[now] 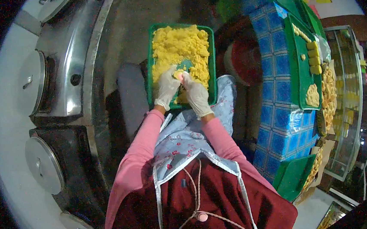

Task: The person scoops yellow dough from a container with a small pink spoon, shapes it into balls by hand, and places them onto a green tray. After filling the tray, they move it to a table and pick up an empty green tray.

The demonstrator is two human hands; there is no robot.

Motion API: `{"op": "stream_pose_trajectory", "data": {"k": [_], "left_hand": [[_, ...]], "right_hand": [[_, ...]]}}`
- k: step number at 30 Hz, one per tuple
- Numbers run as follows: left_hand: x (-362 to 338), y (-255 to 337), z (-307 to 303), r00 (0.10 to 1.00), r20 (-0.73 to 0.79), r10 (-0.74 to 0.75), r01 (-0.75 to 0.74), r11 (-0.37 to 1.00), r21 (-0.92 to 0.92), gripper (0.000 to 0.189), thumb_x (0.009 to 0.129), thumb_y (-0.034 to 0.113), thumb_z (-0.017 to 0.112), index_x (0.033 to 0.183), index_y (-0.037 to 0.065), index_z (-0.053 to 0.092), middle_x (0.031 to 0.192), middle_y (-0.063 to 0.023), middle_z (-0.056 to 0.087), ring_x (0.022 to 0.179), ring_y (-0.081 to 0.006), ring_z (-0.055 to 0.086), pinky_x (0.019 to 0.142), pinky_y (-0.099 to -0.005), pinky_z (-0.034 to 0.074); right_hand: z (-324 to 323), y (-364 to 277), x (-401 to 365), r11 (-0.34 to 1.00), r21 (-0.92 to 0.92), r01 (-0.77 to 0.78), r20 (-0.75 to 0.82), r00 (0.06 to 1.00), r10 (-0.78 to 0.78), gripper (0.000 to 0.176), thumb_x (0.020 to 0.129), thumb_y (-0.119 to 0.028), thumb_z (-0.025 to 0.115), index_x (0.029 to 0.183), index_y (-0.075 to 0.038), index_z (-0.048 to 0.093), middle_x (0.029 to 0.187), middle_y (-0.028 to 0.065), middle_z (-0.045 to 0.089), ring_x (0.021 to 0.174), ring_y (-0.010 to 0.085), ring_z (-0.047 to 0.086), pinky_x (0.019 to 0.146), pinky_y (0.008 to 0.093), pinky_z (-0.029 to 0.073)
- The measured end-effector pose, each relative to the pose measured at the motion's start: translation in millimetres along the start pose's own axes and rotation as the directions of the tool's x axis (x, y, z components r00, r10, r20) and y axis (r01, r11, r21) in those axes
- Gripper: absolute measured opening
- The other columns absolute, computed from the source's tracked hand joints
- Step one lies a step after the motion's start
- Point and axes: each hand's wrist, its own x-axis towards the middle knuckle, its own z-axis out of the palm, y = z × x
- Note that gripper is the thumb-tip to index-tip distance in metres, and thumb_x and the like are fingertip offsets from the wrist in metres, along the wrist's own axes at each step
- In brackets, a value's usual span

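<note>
A green tray [213,64] rests across my lap, heaped with a crumbly yellow mixture [180,43]. Both of my hands wear thin whitish gloves and meet over its near half. My left hand [168,86] is closed, with a little of the yellow mixture at its fingertips. Closed as well, my right hand [196,95] presses its fingers on a small pinkish thing [180,77] between the two hands; I cannot make out its kind. Just beyond the fingertips a teal patch [184,65] shows in the mixture, either a tool or the tray's bottom.
Steel equipment with round lids [44,166] lines the left. On the right, a blue-tiled counter [274,68] carries a green tray [293,62] with yellow blocks [314,57] and pale dough [312,95]. Another green tray [294,177] sits lower, near a glass case [343,115].
</note>
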Motion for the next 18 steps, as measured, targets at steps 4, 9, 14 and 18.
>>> {"op": "stream_pose_trajectory", "data": {"k": [4,9,14,18], "left_hand": [[-2,-1,4,0.971,0.123,-0.204,0.219,0.968,-0.121,0.054,0.078,0.005,0.066,0.13,-0.006,0.056,0.128,-0.0257,0.061,0.12,-0.0334,0.06,0.097,-0.0358,0.048],[-9,-27,10,0.993,0.098,-0.059,0.069,0.992,-0.102,0.063,0.073,-0.005,0.063,0.135,-0.006,0.052,0.13,-0.0191,0.062,0.12,-0.0241,0.058,0.099,-0.0307,0.046],[-18,-16,18,0.965,0.059,-0.257,0.262,0.908,-0.328,0.063,0.072,-0.008,0.057,0.135,-0.006,0.054,0.123,-0.0145,0.065,0.109,-0.0189,0.061,0.094,-0.0268,0.048],[-15,-14,17,0.961,0.147,-0.235,0.258,0.952,-0.163,0.052,0.077,0.003,0.061,0.128,-0.007,0.06,0.119,-0.0178,0.068,0.108,-0.0209,0.064,0.094,-0.0275,0.048]], "right_hand": [[-17,17,-13,1.0,0.014,-0.009,0.044,0.999,0.008,0.042,0.1,-0.049,0.043,0.123,-0.02,0.062,0.075,0.0173,0.068,0.072,0.0375,0.068,0.06,0.0505,0.05],[-8,-16,18,0.992,-0.068,0.109,-0.037,0.993,-0.111,0.029,0.1,-0.035,0.045,0.118,-0.018,0.06,0.077,0.0169,0.069,0.068,0.0362,0.068,0.056,0.0484,0.05],[9,-7,-1,0.993,0.005,0.114,-0.099,0.989,-0.113,0.03,0.099,-0.026,0.047,0.127,-0.019,0.058,0.076,0.0167,0.068,0.066,0.0349,0.068,0.055,0.048,0.05],[1,4,-14,0.995,-0.074,0.064,0.013,0.998,-0.063,0.036,0.1,-0.028,0.047,0.134,-0.021,0.056,0.075,0.0177,0.067,0.066,0.0362,0.067,0.056,0.0477,0.05]]}}
